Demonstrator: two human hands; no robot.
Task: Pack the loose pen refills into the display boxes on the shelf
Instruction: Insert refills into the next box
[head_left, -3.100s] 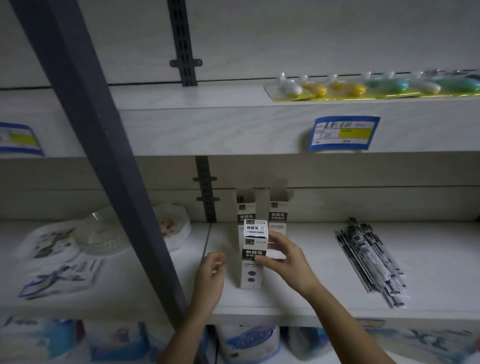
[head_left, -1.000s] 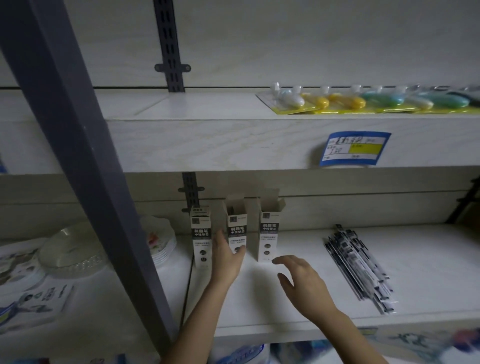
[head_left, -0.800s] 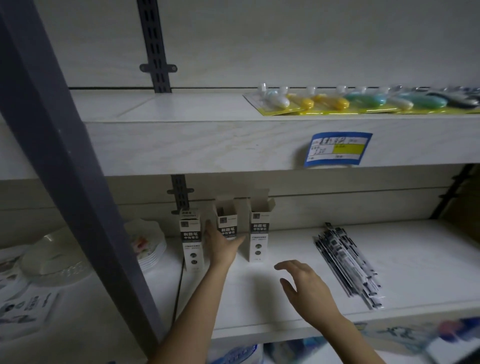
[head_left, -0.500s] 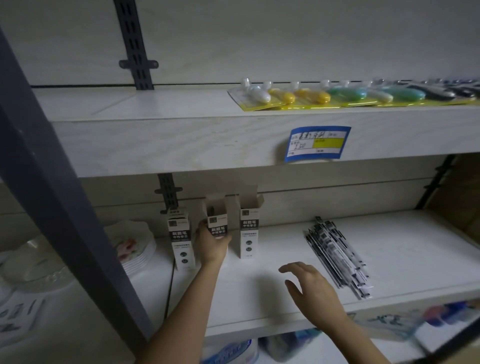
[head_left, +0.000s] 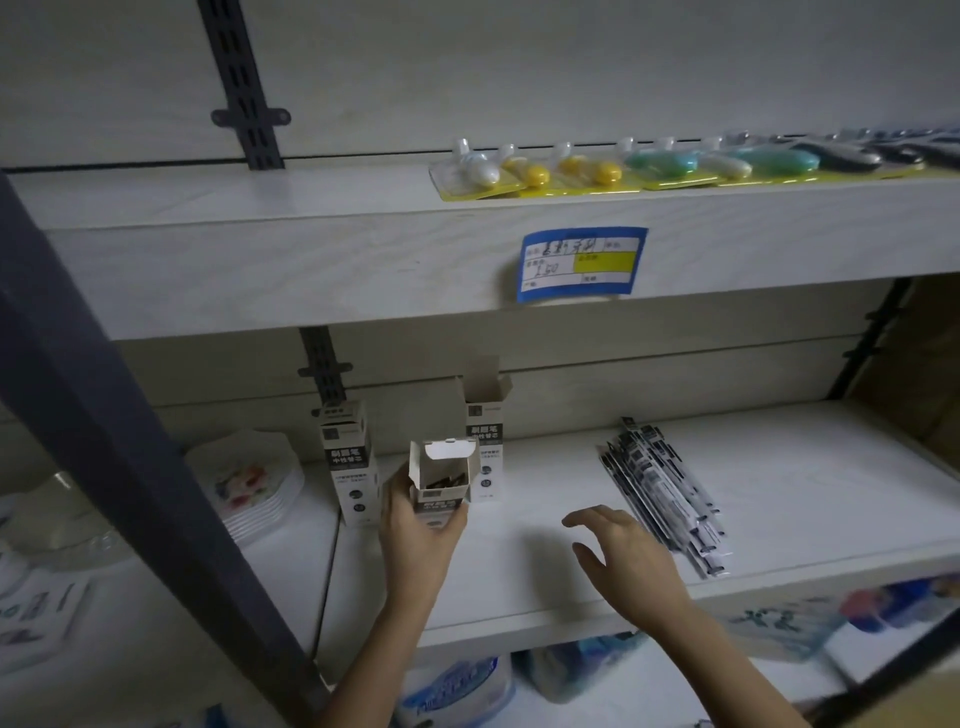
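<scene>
L hand (head_left: 421, 540) has pulled the middle open box (head_left: 441, 480) fwd out of the row & grips it, mouth tilted up; R hand (head_left: 623, 561) spread, empty, just beside loose refills (head_left: 660, 499) on shelf (head_left: 519, 582), so prob loading next

Dim, soft blur, wide-angle warp

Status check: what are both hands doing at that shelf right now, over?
Left hand grips open display box, dark items inside. Right hand open, hovering short of loose refill pile. Nothing between them.
</scene>
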